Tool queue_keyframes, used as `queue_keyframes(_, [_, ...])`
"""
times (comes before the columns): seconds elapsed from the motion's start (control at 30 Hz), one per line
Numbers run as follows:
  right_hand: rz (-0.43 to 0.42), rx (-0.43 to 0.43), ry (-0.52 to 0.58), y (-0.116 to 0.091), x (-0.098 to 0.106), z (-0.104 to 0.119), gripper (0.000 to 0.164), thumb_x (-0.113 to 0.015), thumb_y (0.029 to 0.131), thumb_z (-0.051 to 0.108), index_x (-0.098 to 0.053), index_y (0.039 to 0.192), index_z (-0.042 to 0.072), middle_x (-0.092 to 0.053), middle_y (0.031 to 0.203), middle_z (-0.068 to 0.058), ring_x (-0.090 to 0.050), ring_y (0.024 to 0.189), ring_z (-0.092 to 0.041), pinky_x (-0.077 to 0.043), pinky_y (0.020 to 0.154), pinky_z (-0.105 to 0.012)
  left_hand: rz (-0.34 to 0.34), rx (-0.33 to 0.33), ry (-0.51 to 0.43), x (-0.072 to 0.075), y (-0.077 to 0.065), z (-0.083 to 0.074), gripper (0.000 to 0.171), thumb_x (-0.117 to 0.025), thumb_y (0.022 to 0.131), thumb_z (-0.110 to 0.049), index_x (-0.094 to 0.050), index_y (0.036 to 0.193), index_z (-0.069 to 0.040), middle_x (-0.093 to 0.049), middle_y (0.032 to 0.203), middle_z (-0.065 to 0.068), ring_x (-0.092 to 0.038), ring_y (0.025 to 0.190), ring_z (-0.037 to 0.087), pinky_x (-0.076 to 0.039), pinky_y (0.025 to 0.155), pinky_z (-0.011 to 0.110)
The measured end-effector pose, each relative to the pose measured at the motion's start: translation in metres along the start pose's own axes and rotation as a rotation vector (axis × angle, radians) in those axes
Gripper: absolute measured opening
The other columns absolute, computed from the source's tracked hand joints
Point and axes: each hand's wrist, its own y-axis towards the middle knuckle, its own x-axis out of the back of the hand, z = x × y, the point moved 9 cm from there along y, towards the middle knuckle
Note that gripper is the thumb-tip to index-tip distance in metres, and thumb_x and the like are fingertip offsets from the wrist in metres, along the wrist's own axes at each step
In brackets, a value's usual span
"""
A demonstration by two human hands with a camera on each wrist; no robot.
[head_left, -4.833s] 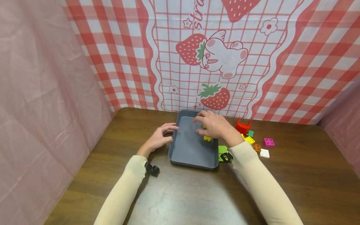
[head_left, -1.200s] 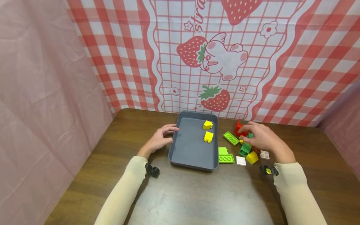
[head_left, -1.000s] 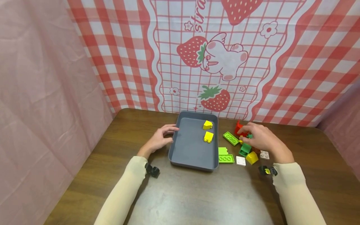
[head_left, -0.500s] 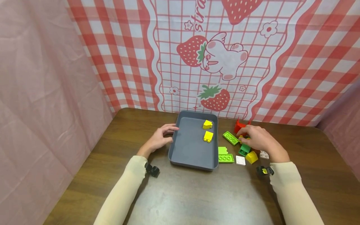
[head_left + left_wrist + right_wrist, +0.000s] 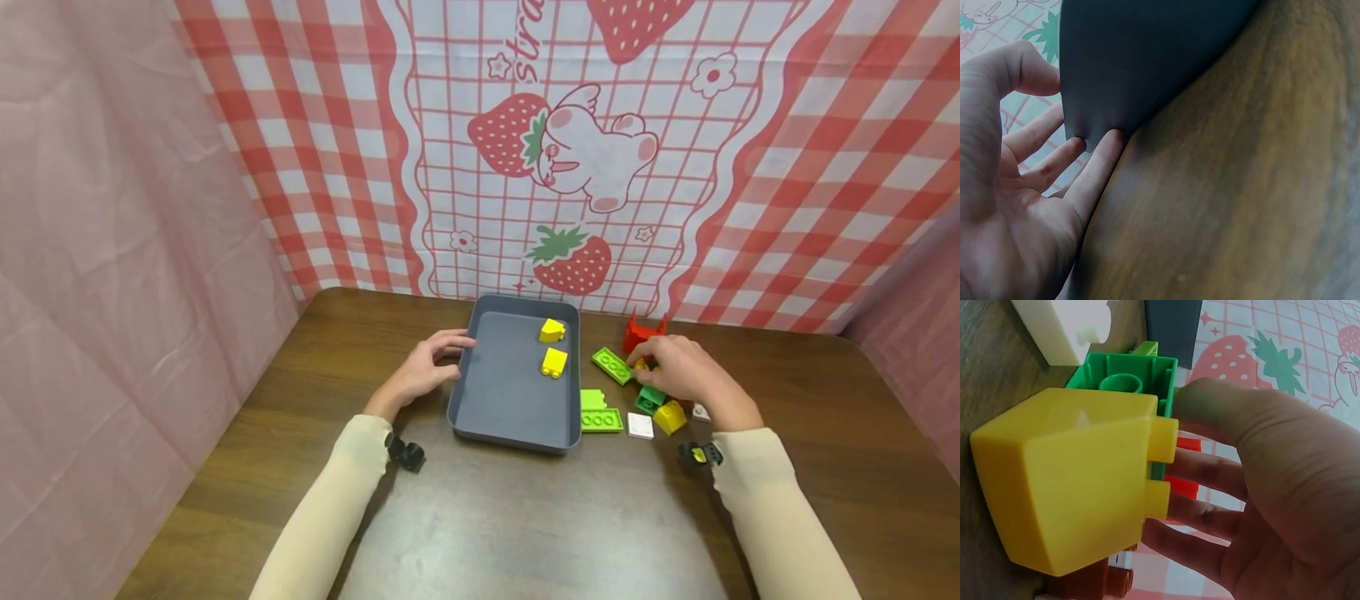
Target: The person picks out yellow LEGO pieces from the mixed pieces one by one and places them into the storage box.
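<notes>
My left hand (image 5: 423, 367) rests at the left side of the grey tray (image 5: 502, 437). In the left wrist view its fingertips touch the tray's outer wall (image 5: 1147, 56), thumb apart from the fingers. Inside the tray lie two yellow bricks (image 5: 554, 362), one sloped. My right hand (image 5: 678, 367) is over the brick pile, its fingers around a small yellow piece (image 5: 641, 365); no firm grip shows. The right wrist view has a yellow sloped brick (image 5: 1079, 481) and a green brick (image 5: 1166, 381) before the fingers, which extend loosely behind them.
Right of the tray lie lime plates (image 5: 612, 366), a lime brick (image 5: 592, 399) and a white brick (image 5: 640, 425). A red piece with upright points (image 5: 641, 332) stands behind the right hand. Brown wood table (image 5: 487, 517) lies in front; a strawberry-print cloth (image 5: 570, 167) hangs behind.
Since the oldest frame, my right hand has gone from over the tray to the brick pile. Over the last second it edges slightly left there. The left hand stays at the tray.
</notes>
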Motion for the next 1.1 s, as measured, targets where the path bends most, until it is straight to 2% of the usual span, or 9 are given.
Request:
queue_keyframes(0.13, [0.002, 0.004, -0.003, 0.0, -0.001, 0.0, 0.031, -0.08, 0.082, 0.021, -0.077, 0.111, 0.012, -0.073, 0.105, -0.014, -0.06, 0.09, -0.029, -0.059, 0.083, -0.053, 0.014, -0.01, -0.018, -0.001, -0.005, -0.019, 0.051, -0.059, 0.081, 0.016, -0.057, 0.132, 0.012, -0.037, 0.154, 0.033, -0.048, 0.13, 0.052, -0.041, 0.107, 0.067])
queue_keyframes(0.2, [0.002, 0.011, -0.003, 0.001, -0.002, 0.001, 0.031, -0.081, 0.082, 0.02, -0.077, 0.111, 0.011, -0.074, 0.105, -0.014, -0.061, 0.09, -0.03, -0.059, 0.083, -0.053, 0.026, -0.008, -0.023, -0.001, -0.006, -0.024, 0.051, -0.059, 0.081, 0.016, -0.056, 0.132, 0.013, -0.036, 0.153, 0.035, -0.047, 0.131, 0.054, -0.041, 0.107, 0.067])
queue_keyframes(0.5, [-0.014, 0.015, 0.004, 0.003, -0.002, 0.002, 0.025, -0.081, 0.081, 0.016, -0.078, 0.105, 0.01, -0.074, 0.101, -0.013, -0.061, 0.086, -0.03, -0.059, 0.082, -0.054, 0.009, -0.008, -0.017, -0.001, 0.002, 0.005, 0.052, -0.061, 0.082, 0.014, -0.058, 0.134, 0.008, -0.038, 0.156, 0.028, -0.048, 0.132, 0.049, -0.043, 0.107, 0.065])
queue_keyframes(0.77, [-0.039, 0.033, 0.004, 0.002, 0.002, 0.004, 0.021, -0.079, 0.082, 0.014, -0.078, 0.102, 0.009, -0.074, 0.099, -0.012, -0.06, 0.082, -0.027, -0.06, 0.078, -0.051, 0.0, -0.001, 0.013, 0.0, 0.002, 0.008, 0.052, -0.063, 0.081, 0.01, -0.061, 0.133, 0.002, -0.042, 0.155, 0.021, -0.052, 0.131, 0.041, -0.046, 0.107, 0.059])
queue_keyframes(1.1, [-0.055, 0.04, 0.003, 0.0, 0.003, 0.005, 0.018, -0.079, 0.08, 0.012, -0.078, 0.097, 0.007, -0.072, 0.099, -0.012, -0.059, 0.079, -0.025, -0.059, 0.07, -0.043, 0.004, -0.018, 0.002, -0.001, 0.002, 0.008, 0.053, -0.062, 0.08, 0.01, -0.061, 0.132, 0.003, -0.042, 0.155, 0.023, -0.052, 0.131, 0.042, -0.046, 0.106, 0.061])
